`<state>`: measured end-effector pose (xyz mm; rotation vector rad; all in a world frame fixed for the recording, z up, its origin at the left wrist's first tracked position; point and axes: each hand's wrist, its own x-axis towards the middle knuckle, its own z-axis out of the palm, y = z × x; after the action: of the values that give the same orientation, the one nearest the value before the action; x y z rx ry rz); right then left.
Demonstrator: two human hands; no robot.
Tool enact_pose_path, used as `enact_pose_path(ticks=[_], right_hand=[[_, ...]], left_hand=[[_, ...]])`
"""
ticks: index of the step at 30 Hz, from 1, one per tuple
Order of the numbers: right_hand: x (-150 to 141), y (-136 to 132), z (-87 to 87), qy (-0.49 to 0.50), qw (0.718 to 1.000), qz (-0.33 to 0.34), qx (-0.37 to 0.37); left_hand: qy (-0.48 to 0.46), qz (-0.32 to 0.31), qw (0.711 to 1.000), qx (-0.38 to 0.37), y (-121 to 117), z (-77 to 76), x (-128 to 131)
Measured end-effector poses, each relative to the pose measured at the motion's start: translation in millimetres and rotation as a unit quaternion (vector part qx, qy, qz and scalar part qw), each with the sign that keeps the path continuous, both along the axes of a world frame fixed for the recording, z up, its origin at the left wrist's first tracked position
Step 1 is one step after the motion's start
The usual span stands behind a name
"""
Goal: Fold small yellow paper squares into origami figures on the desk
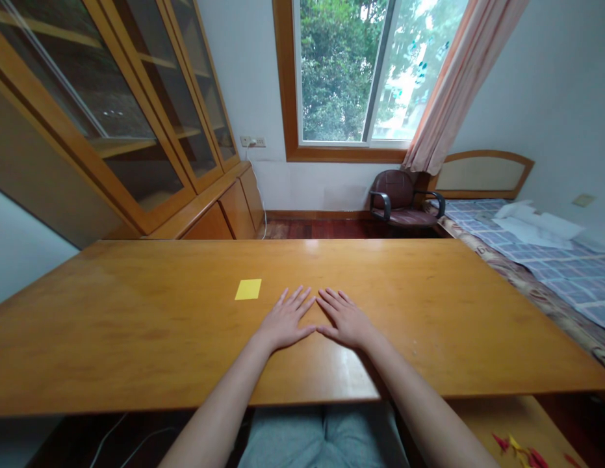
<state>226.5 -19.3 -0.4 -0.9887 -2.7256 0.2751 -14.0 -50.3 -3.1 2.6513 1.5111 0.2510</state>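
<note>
My left hand lies flat on the wooden table, palm down with its fingers apart. Beside it, my right hand rests the same way, and the two thumbs meet or nearly meet at the tips. Neither hand holds anything. A flat yellow square of paper sits on the tabletop just left of my left hand's fingertips, apart from them.
Below the table's right front edge, small red and yellow pieces lie on a lower wooden surface. Beyond the table are a glass-door cabinet at left, a brown armchair, and a bed at right.
</note>
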Motion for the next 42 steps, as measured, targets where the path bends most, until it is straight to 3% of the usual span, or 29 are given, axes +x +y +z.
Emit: enact_pose_path(ticks=[42], right_hand=[[-0.2,-1.5,0.6,0.036,0.999,0.001,0.000]], left_hand=[[-0.025,-0.005,1.000,0.011,0.1,-2.4,-2.2]])
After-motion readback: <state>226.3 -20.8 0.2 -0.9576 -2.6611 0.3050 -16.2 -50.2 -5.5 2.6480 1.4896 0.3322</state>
